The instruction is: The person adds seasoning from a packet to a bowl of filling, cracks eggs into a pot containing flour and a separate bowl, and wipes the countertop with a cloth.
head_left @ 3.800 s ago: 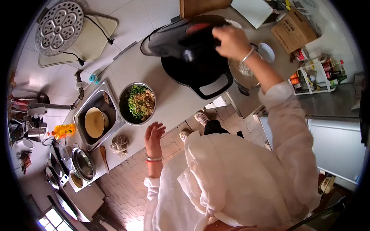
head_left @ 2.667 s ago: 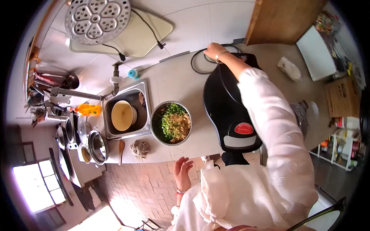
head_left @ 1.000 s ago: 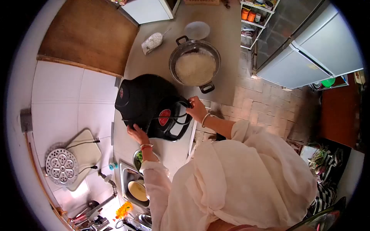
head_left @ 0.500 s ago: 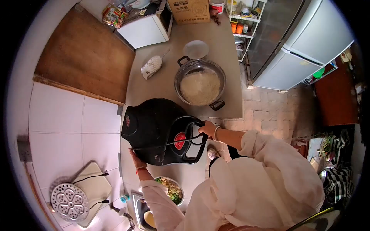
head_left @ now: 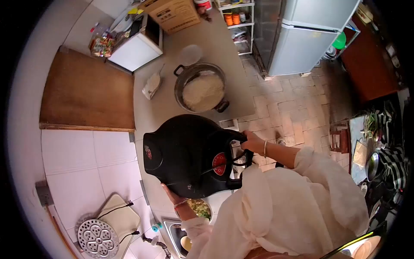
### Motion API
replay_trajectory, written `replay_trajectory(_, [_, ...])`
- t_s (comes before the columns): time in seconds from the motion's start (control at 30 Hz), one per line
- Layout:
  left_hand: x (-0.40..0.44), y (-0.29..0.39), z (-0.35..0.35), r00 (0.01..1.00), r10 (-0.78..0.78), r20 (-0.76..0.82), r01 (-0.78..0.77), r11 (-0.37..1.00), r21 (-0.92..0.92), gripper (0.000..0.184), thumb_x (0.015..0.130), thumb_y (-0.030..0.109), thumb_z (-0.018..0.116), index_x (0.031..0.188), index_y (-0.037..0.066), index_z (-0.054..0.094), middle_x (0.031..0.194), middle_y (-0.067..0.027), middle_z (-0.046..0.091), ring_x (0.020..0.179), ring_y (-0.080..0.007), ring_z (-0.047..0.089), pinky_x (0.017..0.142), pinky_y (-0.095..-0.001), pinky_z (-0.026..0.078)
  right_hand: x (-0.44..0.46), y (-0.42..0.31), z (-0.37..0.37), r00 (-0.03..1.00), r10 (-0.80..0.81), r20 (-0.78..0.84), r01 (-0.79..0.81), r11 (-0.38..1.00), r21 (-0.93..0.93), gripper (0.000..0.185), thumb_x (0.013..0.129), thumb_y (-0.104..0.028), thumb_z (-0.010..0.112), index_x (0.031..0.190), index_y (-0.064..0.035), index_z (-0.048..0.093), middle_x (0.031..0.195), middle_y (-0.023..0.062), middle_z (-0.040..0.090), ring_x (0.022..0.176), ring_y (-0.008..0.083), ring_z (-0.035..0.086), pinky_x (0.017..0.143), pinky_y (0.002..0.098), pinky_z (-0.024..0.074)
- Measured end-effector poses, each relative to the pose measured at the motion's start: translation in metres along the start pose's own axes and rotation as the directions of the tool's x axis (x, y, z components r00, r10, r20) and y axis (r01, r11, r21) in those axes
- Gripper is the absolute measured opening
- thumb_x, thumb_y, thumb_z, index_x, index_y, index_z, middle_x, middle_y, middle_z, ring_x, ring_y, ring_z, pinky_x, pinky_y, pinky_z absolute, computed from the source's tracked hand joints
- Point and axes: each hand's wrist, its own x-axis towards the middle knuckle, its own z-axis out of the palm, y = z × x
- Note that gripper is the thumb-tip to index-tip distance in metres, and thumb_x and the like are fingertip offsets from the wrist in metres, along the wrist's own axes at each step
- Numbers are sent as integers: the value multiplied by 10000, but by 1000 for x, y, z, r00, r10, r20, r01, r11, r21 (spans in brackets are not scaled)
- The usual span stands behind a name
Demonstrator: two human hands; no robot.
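Both my hands hold a large black electric griddle [head_left: 185, 146] with a closed lid and a red badge. My right hand [head_left: 252, 142] is wrapped around its handle end, beside the looped black power cord [head_left: 246, 160]. My left hand [head_left: 173, 196] supports the lower left edge; its fingertips are partly hidden under the body. Just beyond the griddle stands a two-handled pot [head_left: 177, 93] with pale flour [head_left: 205, 93] in it. A bowl of chopped filling [head_left: 200, 208] is partly covered by the griddle and my left arm.
On the counter [head_left: 235, 82] are a flour-dusted scoop [head_left: 152, 85], a white plate [head_left: 191, 55], a white appliance [head_left: 136, 49] and a cardboard box [head_left: 174, 15]. A sink [head_left: 172, 228] lies near my left forearm. A fridge [head_left: 297, 47] and shelf rack [head_left: 239, 26] stand across the tiled floor.
The griddle has come toward my body and right, over the counter's edge, carried in both hands. It now hides more of the filling bowl. My view has turned, and my foot has shifted.
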Motion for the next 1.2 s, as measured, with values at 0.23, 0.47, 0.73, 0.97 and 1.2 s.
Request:
replay_trajectory(0.23, [-31, -36, 99, 993, 118, 32, -121, 979, 161, 686, 943, 539, 408, 1441, 76, 318, 1454, -119, 364, 1290, -316, 399, 1079, -468, 339, -46, 42, -123, 997, -68, 33, 53, 945, 323, 414, 671, 41, 599, 1077, 5, 521, 826, 59, 558, 771, 165, 535, 694, 286, 450])
replay_trajectory(0.47, [-37, -154, 261, 992, 76, 105, -102, 957, 270, 599, 976, 445, 397, 1432, 63, 337, 1427, -129, 407, 1268, -290, 436, 1076, -425, 350, -119, 108, -321, 985, -132, -107, 166, 883, 438, 518, 666, 14, 574, 1179, 30, 501, 956, 67, 555, 892, 189, 523, 820, 289, 438])
replay_trajectory(0.73, [15, -384, 401, 975, -192, 111, 166, 963, 211, 692, 813, 312, 724, 1341, 3, 399, 1136, -109, 561, 969, -193, 564, 850, -294, 484, -181, 202, -497, 924, -30, -382, 256, 789, 558, 335, 695, -15, 504, 1021, 19, 576, 909, 48, 612, 792, 173, 604, 722, 298, 507])
replay_trajectory(0.97, [48, -447, 415, 913, -408, -7, 405, 902, 151, 728, 820, 490, 671, 1297, -17, 461, 1189, -140, 571, 1032, -242, 585, 893, -324, 495, -94, 350, -568, 756, 278, -592, -276, 956, 97, 580, 773, -75, 624, 1317, 27, 452, 1227, 147, 546, 1056, 286, 545, 882, 408, 464])
replay_trajectory(1.2, [149, -487, 332, 892, -429, -143, 398, 895, -204, 506, 936, 433, 512, 1257, 42, 534, 1191, -129, 592, 1023, -248, 598, 837, -365, 519, 42, 225, -526, 805, 496, -325, -323, 826, 462, 139, 776, -101, 567, 899, -37, 569, 854, 40, 566, 755, 188, 557, 689, 319, 459])
